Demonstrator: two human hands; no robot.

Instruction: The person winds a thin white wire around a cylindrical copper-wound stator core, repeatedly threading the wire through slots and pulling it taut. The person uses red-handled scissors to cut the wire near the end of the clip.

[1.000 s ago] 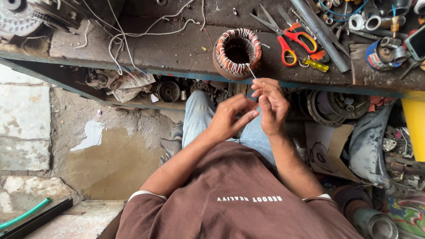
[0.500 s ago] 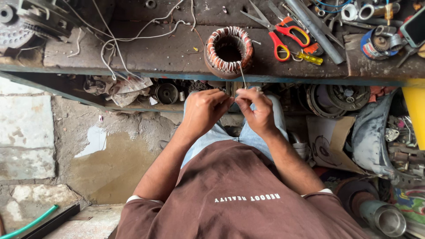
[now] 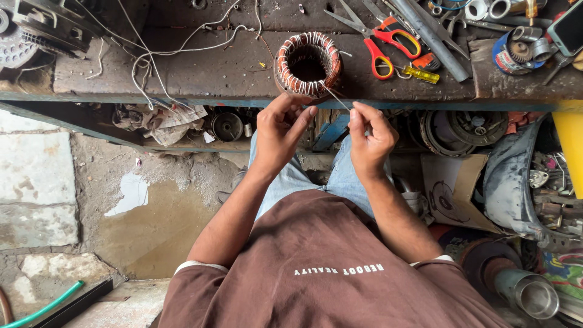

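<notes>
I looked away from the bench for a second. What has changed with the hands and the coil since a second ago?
The two hands have drawn apart: a second ago they were together below the coil; now the left hand and the right hand are separated, the right pinching a thin wire that runs up to the wound coil. The coil, the red-handled scissors and the loose white wire lie as before.

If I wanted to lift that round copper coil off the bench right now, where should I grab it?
Probably by the outer rim of the coil, coming down from above with fingers on its left and far sides. It sits flat with its opening up, and those sides look free; a thin wire runs off its near edge to the right hand.
</notes>
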